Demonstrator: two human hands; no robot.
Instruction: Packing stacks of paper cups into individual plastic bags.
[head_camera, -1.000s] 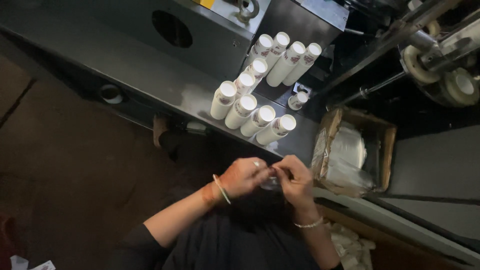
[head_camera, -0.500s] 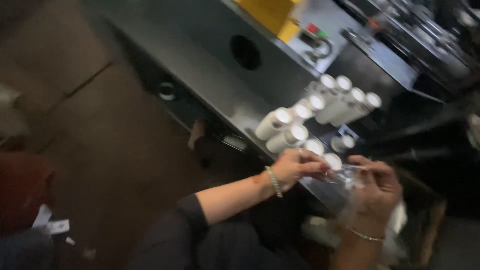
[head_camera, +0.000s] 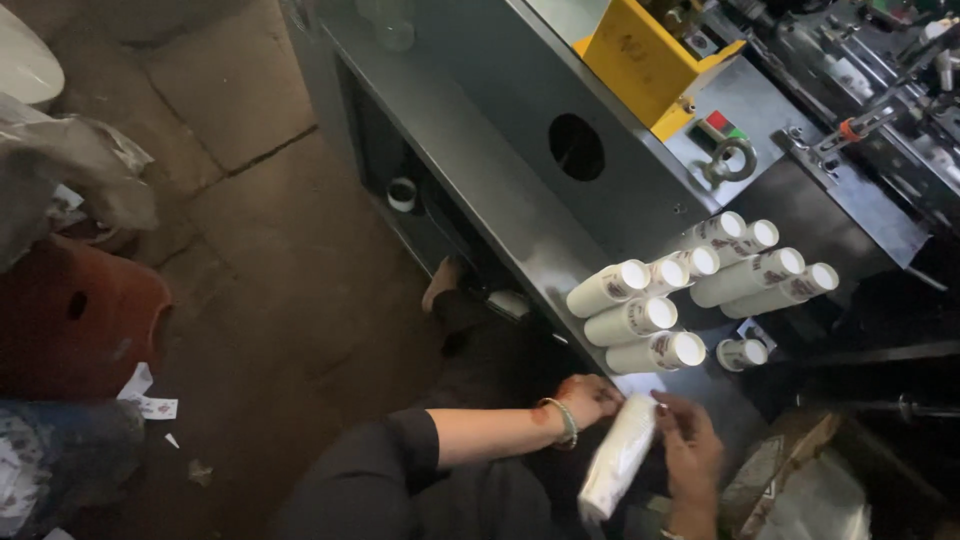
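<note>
Gripping a long white plastic-wrapped sleeve of paper cups (head_camera: 618, 457) that was not in view a second ago, left hand (head_camera: 590, 398) and right hand (head_camera: 688, 446) clasp it below the grey metal surface (head_camera: 560, 255), near more stacked white cup sleeves (head_camera: 640, 320).

- Right hand (head_camera: 692, 452): wrist cut off by bottom edge; fingertips partly hidden behind white wrapped stack (head_camera: 618, 457).
- Left hand (head_camera: 590, 397): fingers hidden behind stack's top end; grip can't be judged.
- Stack: contents not readable through wrap, blurred.
- Plastic bag in box (head_camera: 800, 490), just right of right hand: cut off by bottom edge.
- Print on paper cup stacks (head_camera: 640, 318) above hands: too small to tell.
</note>
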